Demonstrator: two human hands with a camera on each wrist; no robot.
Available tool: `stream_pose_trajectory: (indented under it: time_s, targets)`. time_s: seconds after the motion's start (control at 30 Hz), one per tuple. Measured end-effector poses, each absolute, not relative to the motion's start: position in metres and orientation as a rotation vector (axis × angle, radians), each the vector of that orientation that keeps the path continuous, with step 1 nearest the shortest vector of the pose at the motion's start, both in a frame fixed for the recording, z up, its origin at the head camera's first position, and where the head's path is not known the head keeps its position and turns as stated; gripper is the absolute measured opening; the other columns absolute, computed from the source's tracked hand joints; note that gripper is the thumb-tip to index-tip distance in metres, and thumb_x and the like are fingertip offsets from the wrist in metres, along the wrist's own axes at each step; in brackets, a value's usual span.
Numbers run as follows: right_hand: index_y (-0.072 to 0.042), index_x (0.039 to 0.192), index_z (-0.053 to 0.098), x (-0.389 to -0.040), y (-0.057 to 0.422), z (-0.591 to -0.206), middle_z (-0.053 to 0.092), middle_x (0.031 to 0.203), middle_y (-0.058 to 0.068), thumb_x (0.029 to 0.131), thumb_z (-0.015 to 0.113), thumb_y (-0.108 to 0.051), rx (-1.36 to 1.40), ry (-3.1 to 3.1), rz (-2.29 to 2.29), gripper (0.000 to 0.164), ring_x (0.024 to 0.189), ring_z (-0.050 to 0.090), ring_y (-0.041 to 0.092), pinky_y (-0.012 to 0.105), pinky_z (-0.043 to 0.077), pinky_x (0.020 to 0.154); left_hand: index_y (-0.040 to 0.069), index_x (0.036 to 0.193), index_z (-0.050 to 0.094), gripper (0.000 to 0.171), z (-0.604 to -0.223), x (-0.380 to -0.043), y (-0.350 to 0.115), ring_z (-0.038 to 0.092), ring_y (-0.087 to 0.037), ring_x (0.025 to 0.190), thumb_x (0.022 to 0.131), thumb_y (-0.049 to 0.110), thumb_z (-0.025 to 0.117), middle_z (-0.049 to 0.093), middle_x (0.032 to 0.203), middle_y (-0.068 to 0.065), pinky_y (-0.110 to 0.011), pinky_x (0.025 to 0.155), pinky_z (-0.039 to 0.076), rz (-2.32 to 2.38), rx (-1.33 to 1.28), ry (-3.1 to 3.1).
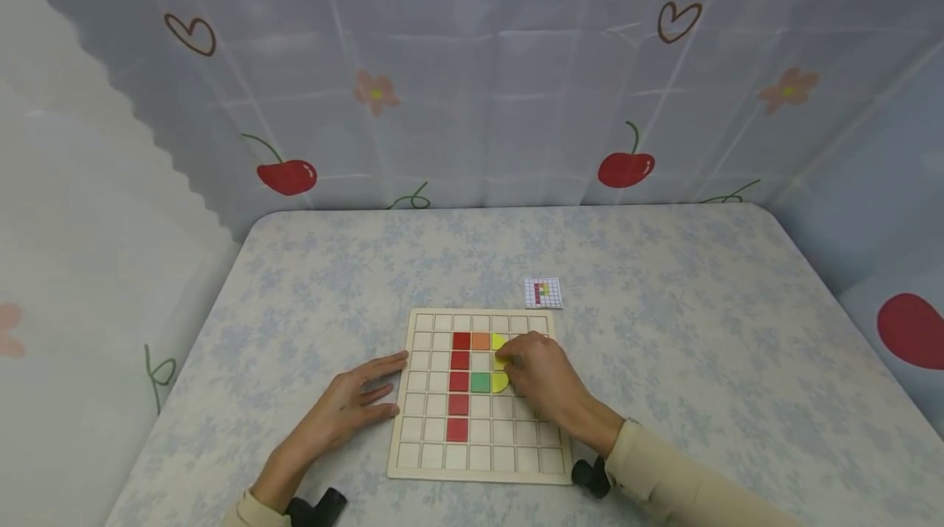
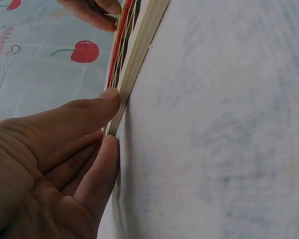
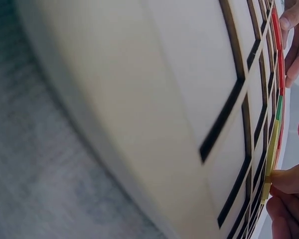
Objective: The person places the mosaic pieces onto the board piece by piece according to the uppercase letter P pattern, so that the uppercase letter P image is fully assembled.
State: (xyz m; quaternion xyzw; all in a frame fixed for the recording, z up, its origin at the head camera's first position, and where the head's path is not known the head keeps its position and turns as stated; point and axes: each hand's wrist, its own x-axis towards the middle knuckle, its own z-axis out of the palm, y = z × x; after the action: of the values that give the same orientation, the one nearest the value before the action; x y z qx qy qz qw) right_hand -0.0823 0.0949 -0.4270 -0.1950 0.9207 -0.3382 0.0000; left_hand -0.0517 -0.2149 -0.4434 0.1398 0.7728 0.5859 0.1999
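A wooden grid board (image 1: 490,457) lies on the table, with a column of red square tiles (image 1: 458,404) in it. Right of that column are an orange tile (image 1: 481,341), a green tile (image 1: 480,383) and several yellow tiles (image 1: 499,383), some with rounded outer edges. My right hand (image 1: 542,371) pinches at a middle yellow tile, which it partly covers; in the right wrist view the thumb meets the yellow tile (image 3: 270,149). My left hand (image 1: 347,404) rests against the board's left edge, its fingers spread and fingertips touching the side.
A small pattern card (image 1: 542,293) with a coloured grid lies just behind the board. Black wrist gear (image 1: 590,478) shows beside the right sleeve. A printed curtain (image 1: 472,84) hangs behind the patterned table (image 1: 701,330).
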Motion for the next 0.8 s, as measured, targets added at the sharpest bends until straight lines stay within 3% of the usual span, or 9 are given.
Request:
stream_pose_trajectory:
  time_s: [0.37,0.8]
  targets:
    - [-0.003,0.094,0.078,-0.0828,0.0926,-0.4301,0.073,0.096,0.007,0.080,0.073,0.009,-0.631,2.922,-1.023,0.019,0.099,0.066,0.023,0.039,0.059,0.086,-0.002,0.147,0.042,0.067,-0.4445,-0.0512,-0.2152,0.030,-0.037,0.143,0.088,0.000,0.072,0.028,0.158,-0.016,-0.027,0.108,0.045,1.650,0.388,2.138]
    - [-0.008,0.095,0.079,-0.0763,0.0928,-0.4302,0.073,0.097,0.001,0.080,0.076,0.004,-0.644,2.895,-1.086,0.019,0.098,0.065,0.018,0.034,0.060,0.081,-0.001,0.147,0.043,0.066,-0.4452,-0.0523,-0.2148,0.031,-0.035,0.142,0.088,0.000,0.072,0.030,0.157,-0.015,-0.028,0.108,0.044,1.633,0.408,2.171]
